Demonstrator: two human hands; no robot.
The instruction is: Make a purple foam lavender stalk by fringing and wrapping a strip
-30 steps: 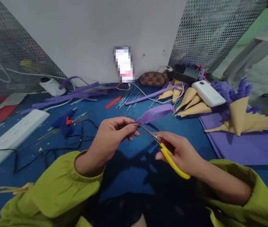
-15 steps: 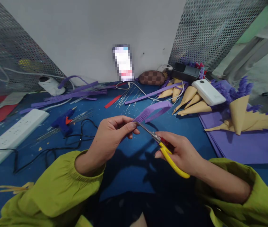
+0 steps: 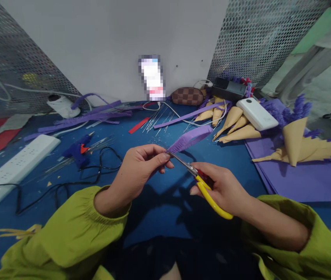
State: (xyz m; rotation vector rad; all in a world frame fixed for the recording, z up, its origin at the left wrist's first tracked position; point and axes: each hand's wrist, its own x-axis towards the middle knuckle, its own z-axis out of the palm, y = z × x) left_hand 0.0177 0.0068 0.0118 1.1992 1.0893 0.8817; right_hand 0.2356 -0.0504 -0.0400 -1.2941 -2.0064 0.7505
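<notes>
Left hand (image 3: 143,169) pinches one purple crepe-paper strip (image 3: 189,139); right hand (image 3: 222,188) grips one pair of yellow-handled scissors (image 3: 214,200)

Looking across from the left, I count one white power strip (image 3: 19,167) out beyond the left wrist and, closer to that hand, one blue glue gun (image 3: 77,151). The left thumb and forefinger press together on the strip's near end; the rest loops away beyond the fingertips, between the two hands. Past it, there's one red strip (image 3: 138,125) and one phone (image 3: 153,79). The right hand curls around the handles, its scissors pointing at the left fingertips. Beyond that hand are one checkered pouch (image 3: 187,96), then one white power bank (image 3: 257,114).

The wires (image 3: 102,144) by the glue gun overlap too much to count. The left fingers cover the pinched end, so I can't tell whether the scissor tips touch it. The phone's screen is blurred, and the right fingers hide part of the handles. Right of that hand, the purple sheets (image 3: 308,181) run out of sight.
</notes>
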